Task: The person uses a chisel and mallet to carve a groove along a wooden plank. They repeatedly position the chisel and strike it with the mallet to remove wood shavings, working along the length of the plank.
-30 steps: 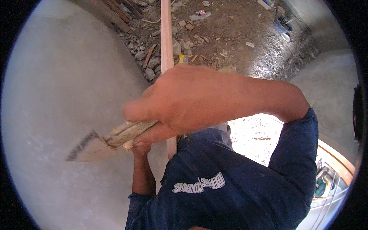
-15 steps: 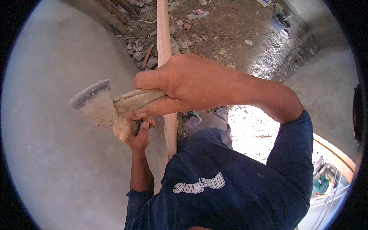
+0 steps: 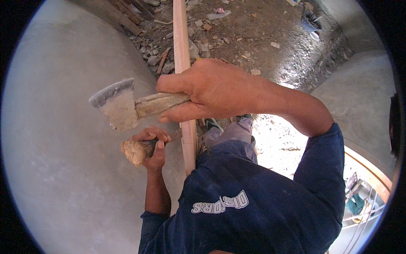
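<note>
My right hand [image 3: 211, 91] is wrapped round the short wooden handle of a hatchet [image 3: 116, 106], its worn grey blade pointing left. Below it, my left hand [image 3: 153, 148] grips a chisel [image 3: 134, 153] with a frayed, mushroomed wooden butt facing left. The chisel's blade runs right and meets the edge of an upright wooden post [image 3: 187, 146], though its tip is hard to make out. A small gap separates the hatchet head from the chisel butt. My right hand and forearm pass in front of the post and hide its middle part.
A smooth grey plastered wall [image 3: 76, 169] fills the left side. Stones and broken brick [image 3: 158, 59] lie on the dirt floor beyond the post. A dark bucket [image 3: 311, 21] stands at the far right. A curved-looking wooden edge [image 3: 370, 167] is at the lower right.
The hatchet has shifted right and slightly up, away from the chisel's butt, which now shows fully. My left hand and the chisel stay nearly in place.
</note>
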{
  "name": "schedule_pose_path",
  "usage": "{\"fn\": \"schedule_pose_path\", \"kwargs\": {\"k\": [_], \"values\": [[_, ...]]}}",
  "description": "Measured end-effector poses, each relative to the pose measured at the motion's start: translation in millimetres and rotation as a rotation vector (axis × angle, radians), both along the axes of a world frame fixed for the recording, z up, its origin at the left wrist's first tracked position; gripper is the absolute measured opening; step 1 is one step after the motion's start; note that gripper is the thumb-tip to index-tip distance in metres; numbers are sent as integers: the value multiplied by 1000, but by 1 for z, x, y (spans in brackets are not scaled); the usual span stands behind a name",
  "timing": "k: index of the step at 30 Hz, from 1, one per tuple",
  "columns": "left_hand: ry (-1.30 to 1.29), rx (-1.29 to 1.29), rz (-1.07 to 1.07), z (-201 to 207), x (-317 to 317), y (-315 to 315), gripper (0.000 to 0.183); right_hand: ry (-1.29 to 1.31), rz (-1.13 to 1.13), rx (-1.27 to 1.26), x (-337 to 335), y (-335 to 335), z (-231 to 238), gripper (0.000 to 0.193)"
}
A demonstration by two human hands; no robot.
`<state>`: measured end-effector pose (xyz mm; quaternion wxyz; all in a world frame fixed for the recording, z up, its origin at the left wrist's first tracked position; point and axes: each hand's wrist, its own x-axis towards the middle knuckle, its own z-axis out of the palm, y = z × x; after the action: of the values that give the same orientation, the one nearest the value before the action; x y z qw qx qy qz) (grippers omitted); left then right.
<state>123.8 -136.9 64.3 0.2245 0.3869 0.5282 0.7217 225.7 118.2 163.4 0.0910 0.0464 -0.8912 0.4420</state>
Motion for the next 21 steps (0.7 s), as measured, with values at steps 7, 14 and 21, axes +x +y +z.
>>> {"fn": "schedule_pose_path", "kwargs": {"k": [7, 14, 21], "values": [[68, -33, 35, 0, 0, 1, 28, 48, 6, 19, 0, 0, -2, 31], [29, 37, 70, 5, -1, 5, 30, 40, 7, 19, 0, 1, -4, 32], [-6, 19, 77, -1, -4, 4, 29, -8, -7, -11, 1, -2, -3, 31]]}}
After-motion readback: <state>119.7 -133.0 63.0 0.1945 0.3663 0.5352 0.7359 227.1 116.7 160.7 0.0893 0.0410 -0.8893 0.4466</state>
